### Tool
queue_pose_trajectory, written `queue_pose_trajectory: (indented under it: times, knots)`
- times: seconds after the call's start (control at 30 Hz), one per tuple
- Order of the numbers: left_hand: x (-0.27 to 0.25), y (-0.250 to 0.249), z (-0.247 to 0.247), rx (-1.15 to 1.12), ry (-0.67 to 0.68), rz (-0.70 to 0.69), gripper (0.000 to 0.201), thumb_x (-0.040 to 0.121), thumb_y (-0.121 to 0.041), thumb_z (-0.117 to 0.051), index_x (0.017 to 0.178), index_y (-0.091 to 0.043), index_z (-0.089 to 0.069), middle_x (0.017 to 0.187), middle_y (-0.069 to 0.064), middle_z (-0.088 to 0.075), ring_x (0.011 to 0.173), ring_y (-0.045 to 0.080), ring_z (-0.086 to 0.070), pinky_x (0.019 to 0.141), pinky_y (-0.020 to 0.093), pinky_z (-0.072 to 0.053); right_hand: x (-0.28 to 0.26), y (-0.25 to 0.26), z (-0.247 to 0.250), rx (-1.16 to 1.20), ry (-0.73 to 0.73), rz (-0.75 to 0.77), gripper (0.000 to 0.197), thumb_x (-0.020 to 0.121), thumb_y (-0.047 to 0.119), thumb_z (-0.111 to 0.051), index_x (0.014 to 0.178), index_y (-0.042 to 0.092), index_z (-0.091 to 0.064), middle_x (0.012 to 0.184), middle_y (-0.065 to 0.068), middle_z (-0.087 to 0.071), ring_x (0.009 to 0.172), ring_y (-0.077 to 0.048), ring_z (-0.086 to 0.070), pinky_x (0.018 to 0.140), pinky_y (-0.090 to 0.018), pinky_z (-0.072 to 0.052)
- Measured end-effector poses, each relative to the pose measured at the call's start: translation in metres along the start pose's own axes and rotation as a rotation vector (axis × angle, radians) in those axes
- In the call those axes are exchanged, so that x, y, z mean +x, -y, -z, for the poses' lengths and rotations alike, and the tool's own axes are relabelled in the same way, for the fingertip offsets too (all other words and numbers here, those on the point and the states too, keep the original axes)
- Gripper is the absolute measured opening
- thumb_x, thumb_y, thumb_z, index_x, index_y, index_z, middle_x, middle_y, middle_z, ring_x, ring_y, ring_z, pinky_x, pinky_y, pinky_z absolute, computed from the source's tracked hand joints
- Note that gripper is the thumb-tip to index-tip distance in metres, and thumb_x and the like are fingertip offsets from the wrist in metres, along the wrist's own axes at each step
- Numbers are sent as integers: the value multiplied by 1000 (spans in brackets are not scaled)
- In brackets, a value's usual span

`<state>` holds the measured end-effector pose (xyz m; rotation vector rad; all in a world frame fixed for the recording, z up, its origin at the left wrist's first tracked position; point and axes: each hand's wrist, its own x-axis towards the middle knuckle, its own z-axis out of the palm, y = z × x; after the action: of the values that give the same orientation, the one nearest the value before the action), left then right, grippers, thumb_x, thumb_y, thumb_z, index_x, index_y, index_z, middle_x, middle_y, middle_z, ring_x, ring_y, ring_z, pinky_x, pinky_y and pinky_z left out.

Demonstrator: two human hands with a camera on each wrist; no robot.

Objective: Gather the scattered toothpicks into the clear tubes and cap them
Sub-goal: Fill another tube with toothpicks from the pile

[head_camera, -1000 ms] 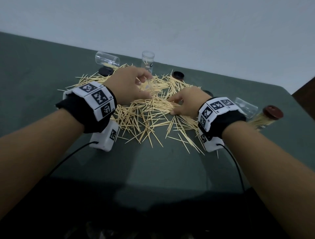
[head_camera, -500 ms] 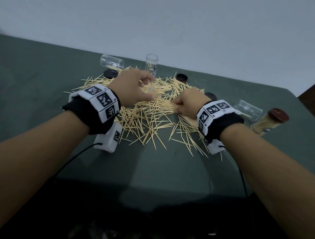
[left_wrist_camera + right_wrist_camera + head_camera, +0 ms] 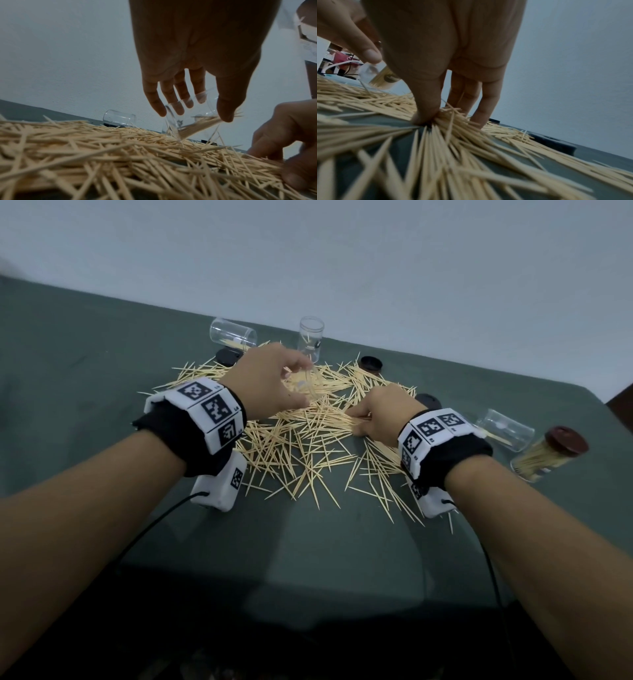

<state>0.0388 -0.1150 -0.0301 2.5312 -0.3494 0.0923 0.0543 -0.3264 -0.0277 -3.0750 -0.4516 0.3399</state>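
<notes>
A wide pile of toothpicks (image 3: pixel 301 440) lies scattered on the dark green table (image 3: pixel 102 378). My left hand (image 3: pixel 270 385) hovers over the far side of the pile. It holds a clear tube (image 3: pixel 188 119) tilted between fingers and thumb, with several toothpicks lying in it. My right hand (image 3: pixel 380 412) rests on the pile's right side. In the right wrist view its thumb and fingers (image 3: pixel 426 115) pinch a bunch of toothpicks (image 3: pixel 452 121) against the table.
At the back, an open tube (image 3: pixel 233 338) lies on its side and another open tube (image 3: pixel 311 338) stands upright. Black caps (image 3: pixel 371 363) lie around the pile. At the right lie an open tube (image 3: pixel 505 429) and a capped full tube (image 3: pixel 548 453).
Both hands stay over the pile with the tube still in my left hand. My right hand's fingers have drawn a bunch of toothpicks together. The head view has shifted slightly.
</notes>
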Motion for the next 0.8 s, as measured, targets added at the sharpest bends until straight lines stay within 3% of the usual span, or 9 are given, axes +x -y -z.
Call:
queue_pose_trajectory:
  times: [0.13, 0.2, 0.33, 0.53, 0.8]
  knots:
    - [1, 1, 1, -4, -6, -8, 60, 78, -35, -78, 133, -27, -56, 129, -3, -57, 107, 11, -57, 90, 26, -42, -3, 1, -1, 52, 13, -4, 44, 92, 25, -64, 136, 27, -56, 136, 0, -58, 119, -20, -56, 97, -27, -43]
    - [1, 1, 1, -9, -11, -2, 59, 78, -35, -79, 133, -27, -56, 129, -4, -57, 105, 9, -56, 88, 25, -40, -5, 1, -1, 52, 41, 12, 54, 88, 24, -66, 140, 30, -50, 140, 2, -54, 124, -21, -52, 101, -31, -43]
    - [2, 2, 1, -12, -16, 5, 59, 77, -36, -80, 131, -28, -57, 128, -6, -57, 102, 7, -56, 86, 24, -39, -6, 4, -2, 48, 79, 21, 77, 76, 49, -77, 143, 31, -44, 144, 3, -50, 130, -23, -47, 106, -38, -39]
    - [2, 3, 1, -19, -15, 7, 61, 77, -36, -80, 132, -28, -57, 128, -7, -58, 103, 6, -56, 85, 24, -40, 4, 15, 1, 6, -11, 24, 48, 89, 35, -68, 134, 24, -58, 133, -4, -60, 125, -24, -52, 106, -33, -41]
    - [1, 4, 2, -12, -6, 6, 61, 79, -35, -78, 134, -27, -55, 128, -8, -60, 108, 9, -57, 87, 24, -40, 7, 11, -2, 66, -50, 3, 40, 91, 28, -67, 130, 23, -61, 133, -3, -61, 121, -22, -56, 102, -28, -41]
